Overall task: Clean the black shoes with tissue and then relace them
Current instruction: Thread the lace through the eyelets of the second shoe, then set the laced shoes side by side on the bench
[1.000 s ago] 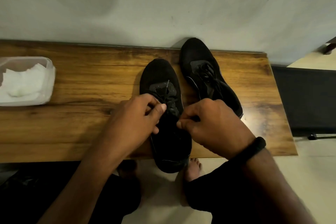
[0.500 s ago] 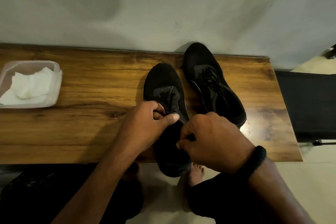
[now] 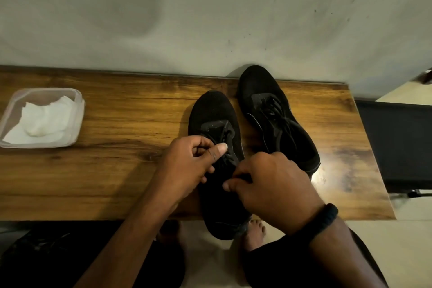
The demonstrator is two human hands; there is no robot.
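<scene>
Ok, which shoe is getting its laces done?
Find the wooden table against the wall, then its right end. Left of the far shoe lies the near black shoe, heel overhanging the front edge. Only its laces are pinched by the left hand and right hand.

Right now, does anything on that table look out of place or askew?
Slightly. The near shoe has its heel hanging over the front edge of the table, while the left hand and right hand pinch its laces. The far shoe lies slanted. Nothing looks spilled or damaged.
</scene>
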